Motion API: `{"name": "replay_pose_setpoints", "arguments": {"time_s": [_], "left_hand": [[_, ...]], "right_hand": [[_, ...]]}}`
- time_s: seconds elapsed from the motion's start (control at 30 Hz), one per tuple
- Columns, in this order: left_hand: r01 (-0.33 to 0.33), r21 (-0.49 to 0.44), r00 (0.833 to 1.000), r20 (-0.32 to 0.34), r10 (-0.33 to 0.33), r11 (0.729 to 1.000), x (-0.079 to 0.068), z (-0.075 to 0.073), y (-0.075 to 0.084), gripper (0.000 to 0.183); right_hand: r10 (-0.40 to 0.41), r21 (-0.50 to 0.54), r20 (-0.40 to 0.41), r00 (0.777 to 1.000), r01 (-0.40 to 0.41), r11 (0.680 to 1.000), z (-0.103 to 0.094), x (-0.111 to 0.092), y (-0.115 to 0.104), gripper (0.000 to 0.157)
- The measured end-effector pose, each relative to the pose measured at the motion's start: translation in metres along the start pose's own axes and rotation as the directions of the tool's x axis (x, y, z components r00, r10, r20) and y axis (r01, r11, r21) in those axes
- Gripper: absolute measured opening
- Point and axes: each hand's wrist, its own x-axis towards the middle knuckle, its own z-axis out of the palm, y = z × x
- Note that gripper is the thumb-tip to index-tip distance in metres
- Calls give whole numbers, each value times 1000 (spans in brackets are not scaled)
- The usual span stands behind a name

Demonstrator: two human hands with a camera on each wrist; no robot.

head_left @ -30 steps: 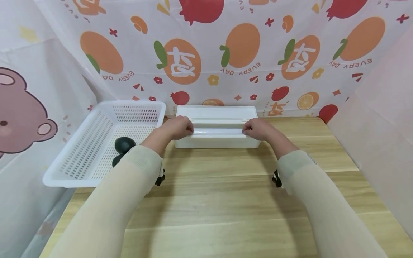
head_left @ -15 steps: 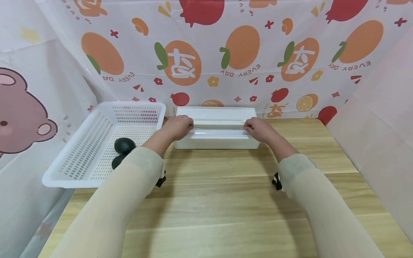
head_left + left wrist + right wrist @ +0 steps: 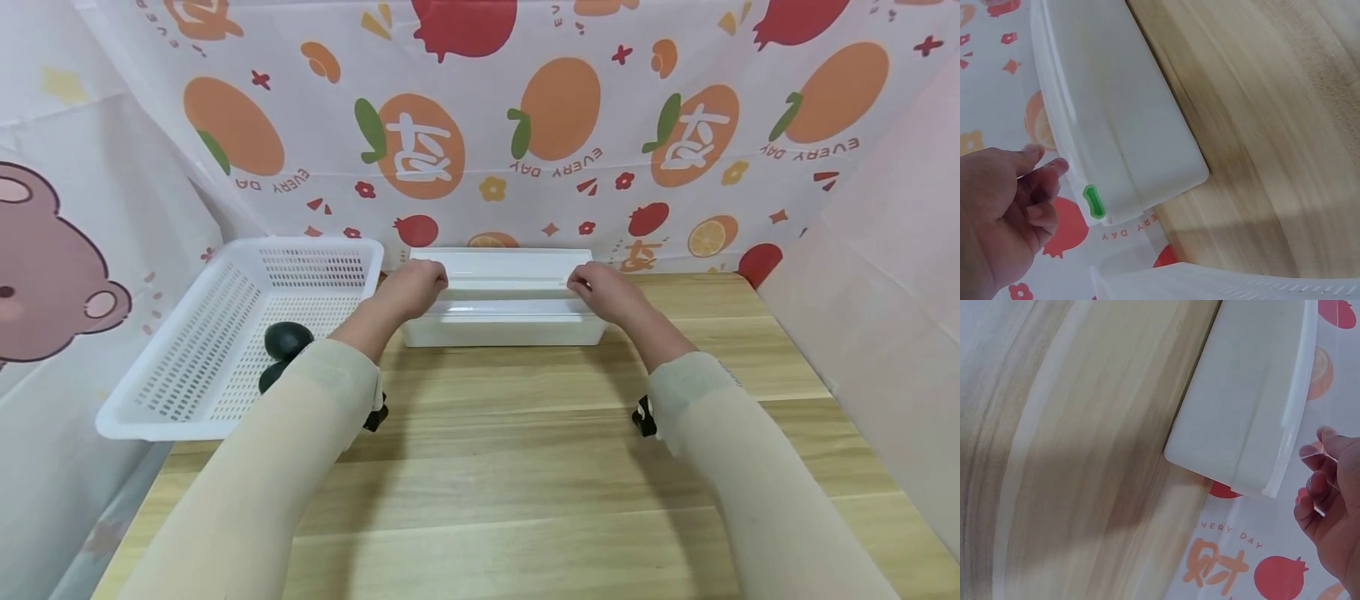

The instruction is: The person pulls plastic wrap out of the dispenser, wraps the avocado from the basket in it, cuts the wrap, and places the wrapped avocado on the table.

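Against the back curtain stands a long white plastic wrap dispenser [image 3: 502, 334], its lid [image 3: 501, 262] raised at the back. My left hand [image 3: 412, 289] is above its left end, thumb and curled fingers pinching the clear wrap. Above the right end, my right hand [image 3: 607, 293] pinches the other side. A glossy strip of plastic wrap [image 3: 510, 307] shows between the hands, faint and see-through. In the right wrist view, shiny film covers the fingertips [image 3: 1311, 452]. The left wrist view shows a green slider [image 3: 1094, 201] on the dispenser's end, beside the left fingers.
A white slotted basket [image 3: 180, 427] stands at the left, holding dark green, avocado-like fruits [image 3: 288, 341], partly hidden by the left sleeve. The wooden table [image 3: 510, 467] extends in front of the dispenser. A fruit-print curtain [image 3: 495, 150] hangs close behind it.
Both hands have risen a little from the dispenser's front opening, their pinched fingertips now higher above it. The dispenser and basket have stayed in place.
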Motion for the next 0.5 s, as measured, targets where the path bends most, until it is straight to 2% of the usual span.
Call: {"name": "replay_pose_setpoints", "arguments": {"time_s": [0.17,0.3,0.5], "left_hand": [[20,-62,1000,-1,-21,998,2,-2,1,20],[21,-68,1000,-12,-21,997,1,-5,3,20],[75,-128,997,19,-73,989,0,-9,5,20]], "right_hand": [[13,24,-23,1000,-13,1000,-4,0,0,21],[12,35,-39,999,-11,999,-5,0,-1,21],[23,46,-60,998,-20,999,-8,0,-4,22]]}}
